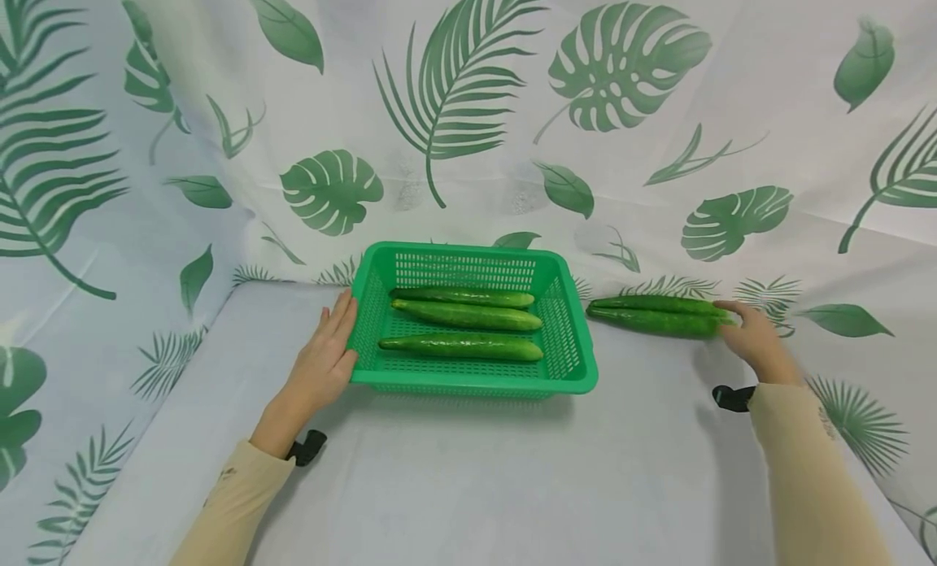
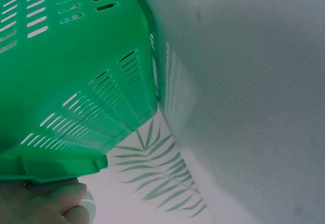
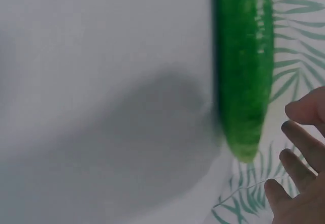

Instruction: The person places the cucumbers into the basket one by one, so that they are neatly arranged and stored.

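A green plastic basket (image 1: 476, 385) with slotted walls stands on the white-covered table, with three cucumbers (image 1: 468, 314) lying side by side in it. My left hand (image 1: 322, 363) lies along the basket's left rim, fingers straight against it. The left wrist view shows the fingers (image 2: 68, 196) right at that rim. To the right of the basket lie two more cucumbers (image 1: 651, 320), close together. At their right end is my right hand (image 1: 754, 342). In the right wrist view its spread fingers (image 3: 299, 137) are beside the tip of one cucumber (image 3: 244, 71), with nothing between them.
A white cloth (image 1: 468, 102) printed with green leaves hangs behind the table and at its left side. Bare white table surface (image 1: 498, 485) lies in front of the basket. Dark wrist cameras (image 1: 734, 398) sit on both wrists.
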The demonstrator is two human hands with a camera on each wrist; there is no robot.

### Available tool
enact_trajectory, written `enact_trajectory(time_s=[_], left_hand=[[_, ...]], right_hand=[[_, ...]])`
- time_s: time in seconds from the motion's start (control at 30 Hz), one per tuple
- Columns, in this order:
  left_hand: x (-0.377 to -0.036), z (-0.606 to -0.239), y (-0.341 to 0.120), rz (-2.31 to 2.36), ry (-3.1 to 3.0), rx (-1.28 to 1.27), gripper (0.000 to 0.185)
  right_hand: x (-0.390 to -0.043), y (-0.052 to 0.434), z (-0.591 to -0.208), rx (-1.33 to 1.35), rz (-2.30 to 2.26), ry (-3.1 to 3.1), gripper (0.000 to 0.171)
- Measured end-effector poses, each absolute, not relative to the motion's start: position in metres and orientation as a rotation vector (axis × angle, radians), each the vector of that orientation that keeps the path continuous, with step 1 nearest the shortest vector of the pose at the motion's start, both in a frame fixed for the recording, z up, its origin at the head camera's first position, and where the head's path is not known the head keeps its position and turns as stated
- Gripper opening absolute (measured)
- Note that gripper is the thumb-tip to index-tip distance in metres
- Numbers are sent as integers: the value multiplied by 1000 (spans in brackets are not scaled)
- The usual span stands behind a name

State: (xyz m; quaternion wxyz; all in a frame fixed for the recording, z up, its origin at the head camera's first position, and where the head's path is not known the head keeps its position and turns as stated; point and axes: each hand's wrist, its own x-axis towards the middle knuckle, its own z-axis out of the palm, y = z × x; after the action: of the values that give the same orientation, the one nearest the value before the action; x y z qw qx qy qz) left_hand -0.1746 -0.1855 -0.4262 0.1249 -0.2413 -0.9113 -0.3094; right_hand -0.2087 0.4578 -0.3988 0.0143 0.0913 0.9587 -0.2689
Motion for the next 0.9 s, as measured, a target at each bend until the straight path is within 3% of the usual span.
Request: enact_trajectory(time_s=[0.3, 0.6, 0.9], left_hand=[[-174, -425, -185, -898, -2667, -699, 69], [-173, -426, -185, -904, -2664, -695, 69], [-174, -426, -186, -908, -2657, -697, 69]], right_hand=[[-214, 467, -429, -74, -661, 3090, 56], [-205, 470, -431, -68, -631, 3075, 53], [-166, 464, -435, -133, -814, 3111, 41]])
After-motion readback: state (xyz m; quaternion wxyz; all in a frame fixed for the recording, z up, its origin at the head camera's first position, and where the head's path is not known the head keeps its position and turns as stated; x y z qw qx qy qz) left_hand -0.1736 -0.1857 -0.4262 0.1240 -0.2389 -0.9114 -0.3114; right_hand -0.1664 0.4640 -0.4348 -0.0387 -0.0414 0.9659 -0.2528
